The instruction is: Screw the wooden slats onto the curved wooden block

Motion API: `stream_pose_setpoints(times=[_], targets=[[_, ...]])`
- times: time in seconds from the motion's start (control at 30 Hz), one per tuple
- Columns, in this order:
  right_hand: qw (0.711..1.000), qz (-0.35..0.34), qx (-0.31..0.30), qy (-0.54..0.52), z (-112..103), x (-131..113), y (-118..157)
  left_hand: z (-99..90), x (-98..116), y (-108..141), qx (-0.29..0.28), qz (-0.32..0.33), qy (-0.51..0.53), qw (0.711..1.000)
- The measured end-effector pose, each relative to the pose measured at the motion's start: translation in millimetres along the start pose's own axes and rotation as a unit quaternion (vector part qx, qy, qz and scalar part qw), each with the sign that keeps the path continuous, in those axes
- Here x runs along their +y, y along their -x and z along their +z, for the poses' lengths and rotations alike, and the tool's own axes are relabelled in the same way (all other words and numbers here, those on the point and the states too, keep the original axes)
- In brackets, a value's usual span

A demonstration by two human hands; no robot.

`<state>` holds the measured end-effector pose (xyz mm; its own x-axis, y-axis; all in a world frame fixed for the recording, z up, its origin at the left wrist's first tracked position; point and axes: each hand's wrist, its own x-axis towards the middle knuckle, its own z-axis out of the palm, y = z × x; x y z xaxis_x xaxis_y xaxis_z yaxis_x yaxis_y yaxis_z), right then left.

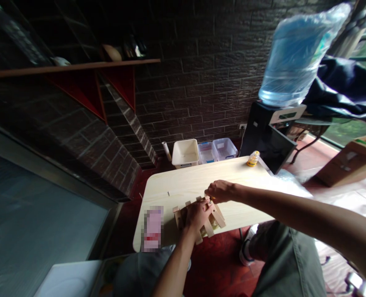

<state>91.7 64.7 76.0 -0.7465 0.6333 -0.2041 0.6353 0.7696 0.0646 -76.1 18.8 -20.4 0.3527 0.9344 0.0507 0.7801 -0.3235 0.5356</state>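
A small slatted frame of pale wood (219,218) lies near the front edge of the table (183,181). My left hand (197,213) rests over its slats, fingers bent around the wood at the far side. At the frame's far right corner is my right hand (219,191), closed in a fist close to my left fingertips. Something small and yellowish shows under the right fist, but it is too small and covered to name. A short dark piece (168,193) lies flat on the tabletop, left of the frame.
A yellow-labelled bottle (253,159) stands at the table's far right. A blurred pink item (152,229) is at its left edge. Behind are a cream bin (185,152), clear plastic boxes (225,148) and a water dispenser (263,132). A cardboard box (345,161) sits right.
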Motion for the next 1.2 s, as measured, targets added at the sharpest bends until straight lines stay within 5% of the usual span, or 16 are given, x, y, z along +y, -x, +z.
stream_pose_setpoints(times=[0.23,0.53,0.8,1.2], targets=[[0.999,0.048,-0.014,-0.021,6.7,0.3,-8.7,-0.4,0.1,-1.7,-0.002,-0.018,0.009,1.0],[0.999,0.004,-0.028,-0.033,-8.9,7.2,-0.4,-2.4,4.1,-0.2,0.004,-0.002,-0.003,1.0],[0.999,-0.023,0.037,0.0,9.4,6.0,3.7,0.6,0.0,-0.3,0.005,0.006,-0.012,1.0],[0.997,0.047,-0.026,-0.048,-8.5,1.0,3.7,1.3,0.6,-1.5,-0.002,-0.01,-0.008,1.0]])
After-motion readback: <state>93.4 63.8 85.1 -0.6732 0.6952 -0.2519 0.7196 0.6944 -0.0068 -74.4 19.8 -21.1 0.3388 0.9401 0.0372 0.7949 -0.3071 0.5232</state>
